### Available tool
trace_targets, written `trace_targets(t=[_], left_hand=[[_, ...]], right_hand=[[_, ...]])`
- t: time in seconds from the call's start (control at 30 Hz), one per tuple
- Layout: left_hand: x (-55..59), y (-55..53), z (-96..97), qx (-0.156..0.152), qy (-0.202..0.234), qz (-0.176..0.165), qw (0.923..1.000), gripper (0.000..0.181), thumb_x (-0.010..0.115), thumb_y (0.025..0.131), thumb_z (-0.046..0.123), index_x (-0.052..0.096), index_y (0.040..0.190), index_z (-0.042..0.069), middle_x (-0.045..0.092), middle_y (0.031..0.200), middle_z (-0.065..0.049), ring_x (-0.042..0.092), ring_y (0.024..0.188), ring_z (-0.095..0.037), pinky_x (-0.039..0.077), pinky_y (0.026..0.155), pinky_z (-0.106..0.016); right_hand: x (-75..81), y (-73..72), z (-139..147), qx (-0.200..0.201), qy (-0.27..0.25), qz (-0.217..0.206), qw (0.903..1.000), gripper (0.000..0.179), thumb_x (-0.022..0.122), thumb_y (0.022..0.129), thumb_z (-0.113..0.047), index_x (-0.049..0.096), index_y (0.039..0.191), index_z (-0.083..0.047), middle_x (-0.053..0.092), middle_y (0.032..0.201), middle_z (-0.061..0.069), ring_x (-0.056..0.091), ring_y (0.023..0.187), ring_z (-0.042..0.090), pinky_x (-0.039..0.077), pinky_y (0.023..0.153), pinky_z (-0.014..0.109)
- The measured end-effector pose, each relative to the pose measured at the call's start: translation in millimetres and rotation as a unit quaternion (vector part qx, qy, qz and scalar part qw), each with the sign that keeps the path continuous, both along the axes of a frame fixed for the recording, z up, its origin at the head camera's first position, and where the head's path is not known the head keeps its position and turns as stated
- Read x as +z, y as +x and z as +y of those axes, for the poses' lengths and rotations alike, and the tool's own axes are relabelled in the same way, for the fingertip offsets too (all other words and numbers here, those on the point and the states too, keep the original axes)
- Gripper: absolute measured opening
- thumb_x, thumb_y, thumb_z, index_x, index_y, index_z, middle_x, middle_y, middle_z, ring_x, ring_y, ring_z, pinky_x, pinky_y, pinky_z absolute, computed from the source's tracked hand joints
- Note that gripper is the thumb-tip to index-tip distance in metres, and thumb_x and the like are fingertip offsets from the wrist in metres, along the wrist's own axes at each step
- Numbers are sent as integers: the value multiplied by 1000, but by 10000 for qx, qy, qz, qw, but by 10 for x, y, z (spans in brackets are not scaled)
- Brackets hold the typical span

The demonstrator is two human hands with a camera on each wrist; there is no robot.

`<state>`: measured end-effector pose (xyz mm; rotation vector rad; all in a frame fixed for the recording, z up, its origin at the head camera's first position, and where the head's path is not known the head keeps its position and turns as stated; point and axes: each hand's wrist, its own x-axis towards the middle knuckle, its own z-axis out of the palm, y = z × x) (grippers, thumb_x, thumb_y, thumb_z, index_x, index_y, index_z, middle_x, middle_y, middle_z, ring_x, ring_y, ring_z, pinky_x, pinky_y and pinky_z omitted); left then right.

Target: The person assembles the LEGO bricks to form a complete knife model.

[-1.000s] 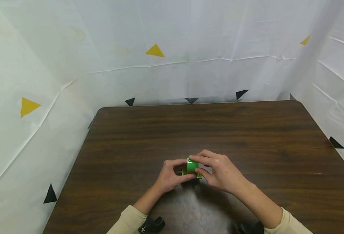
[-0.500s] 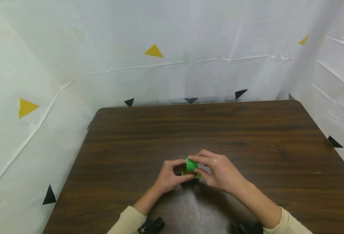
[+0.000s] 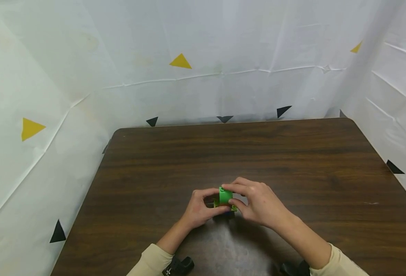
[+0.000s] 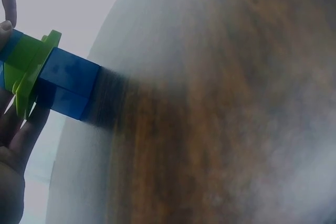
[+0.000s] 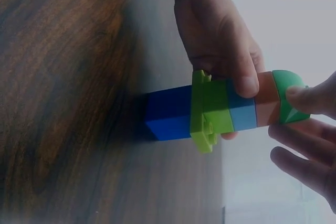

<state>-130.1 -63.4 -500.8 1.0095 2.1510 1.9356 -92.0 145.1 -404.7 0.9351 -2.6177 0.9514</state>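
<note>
A tower of toy building blocks stands on the brown table point(image 3: 175, 153) in front of the person. From the bottom, the right wrist view shows dark blue blocks point(image 5: 169, 114), a wide lime plate point(image 5: 197, 111), a lime block point(image 5: 217, 107), a light blue block point(image 5: 242, 116), a brown block point(image 5: 266, 103) and a rounded green block point(image 5: 290, 109). The left hand point(image 3: 198, 209) grips the tower around its light blue block, thumb on the near face. At the top, the right hand point(image 3: 259, 199) pinches the rounded green block between thumb and fingers. The far faces are hidden.
White sheeting point(image 3: 244, 42) with yellow and black triangles hangs behind and beside the table. Black wrist straps or mounts point(image 3: 179, 266) sit at both cuffs. The tower's dark blue base casts a shadow on the tabletop.
Both hands keep the same hold on the tower. The head view has shifted only slightly, and the blocks show no clear movement.
</note>
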Motion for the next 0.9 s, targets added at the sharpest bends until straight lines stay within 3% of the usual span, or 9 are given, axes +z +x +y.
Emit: trace_targets(t=[0.2,0.33,0.57,0.8,0.9], left_hand=[[233,79,-6,-3,8,24,10000,33,80,79,-1,71,111,1,73,104,-9,70,91,-25,56,75,-50],[282,92,-9,-14,2,66,10000,33,80,79,-1,70,110,0,73,103,-9,70,91,-25,56,75,-50],[273,95,-17,11,-21,53,10000,31,80,80,0,70,110,-1,73,103,-10,70,91,-24,56,75,-47],[-14,-4,-9,98,-199,-125,9997,34,82,81,14,71,113,11,72,107,-1,69,95,-15,56,80,-39],[75,26,-7,74,-191,-117,9997,33,81,80,7,71,112,6,72,106,-6,69,94,-17,56,79,-45]], right_hand=[[3,6,-11,-95,6,-23,10000,42,82,79,-6,71,119,-12,63,100,-9,51,62,1,44,53,19],[4,3,-13,-126,31,-71,9999,41,82,80,-6,71,119,-13,62,100,-10,51,63,2,44,54,19],[4,-5,0,-64,40,-214,9997,42,81,81,-8,70,121,-13,65,101,-9,55,67,3,47,56,22],[6,-10,24,62,-26,-342,9994,42,80,82,-9,68,123,-12,67,104,-7,68,91,11,56,73,32],[7,-12,28,80,-24,-411,9991,43,80,83,-8,67,124,-12,68,105,-7,69,94,13,56,75,34]])
